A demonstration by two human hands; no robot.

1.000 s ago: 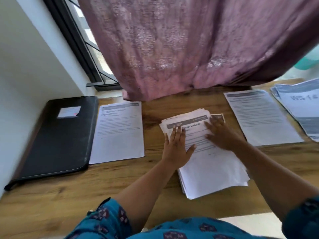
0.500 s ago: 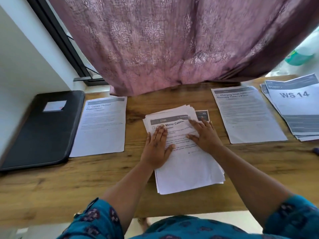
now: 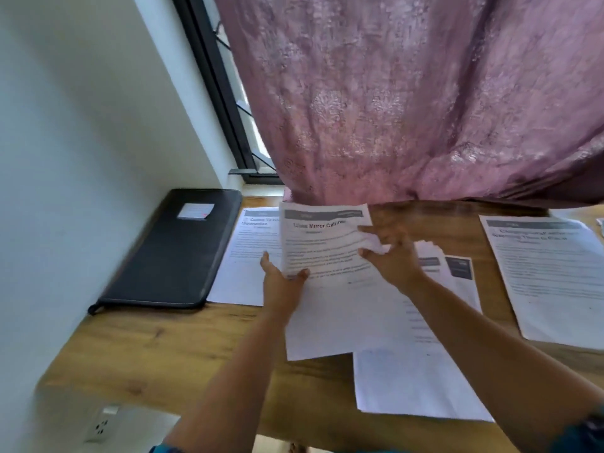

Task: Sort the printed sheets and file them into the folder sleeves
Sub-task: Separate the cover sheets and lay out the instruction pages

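A printed sheet (image 3: 322, 253) headed with words about a mirror cabinet is being held up off the wooden table (image 3: 183, 341) between both hands, tilted toward the camera and overlapping the sheet on the left (image 3: 243, 266). Its left edge is being pinched by the left hand (image 3: 282, 282), thumb on the printed face and fingers behind it. Its right edge is being gripped by the right hand (image 3: 390, 256), the paper being crumpled slightly under the curled fingers; motion blur is making the exact finger placement there hard to judge. Both forearms are being extended forward from the lower edge of the view, the right one crossing above the stack of sheets (image 3: 421, 371), which is lying loosely fanned on the table just beneath and to the right of the raised sheet. A black folder (image 3: 170, 256), matte and rectangular with rounded corners and a pale label, is lying closed at the table's left end against the wall, well apart from the hands. Another printed sheet (image 3: 552, 276) is lying flat on the right. A pink patterned curtain (image 3: 408, 99) is hanging behind the table.
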